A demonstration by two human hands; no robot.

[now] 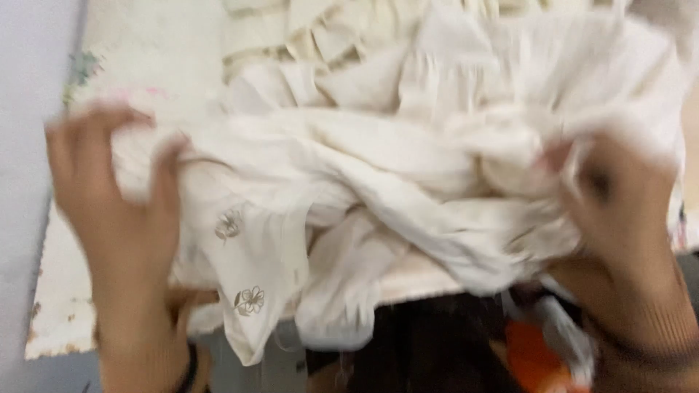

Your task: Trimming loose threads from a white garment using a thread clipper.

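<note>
A crumpled cream-white garment (349, 182) with small embroidered flowers fills the middle of the view. My left hand (120, 211) grips its left edge, fingers closed into the cloth. My right hand (619, 196) clutches its right side; a brown ribbed sleeve covers the wrist. Both hands are blurred by motion. The garment's lower folds hang down over the near edge of the surface below it.
More cream cloth (342, 44) lies piled behind. A pale work surface (58, 291) with small floral marks runs under the cloth. A grey-white wall (29, 87) stands at left. Something orange and grey (542, 349) sits low at right, beside a dark area.
</note>
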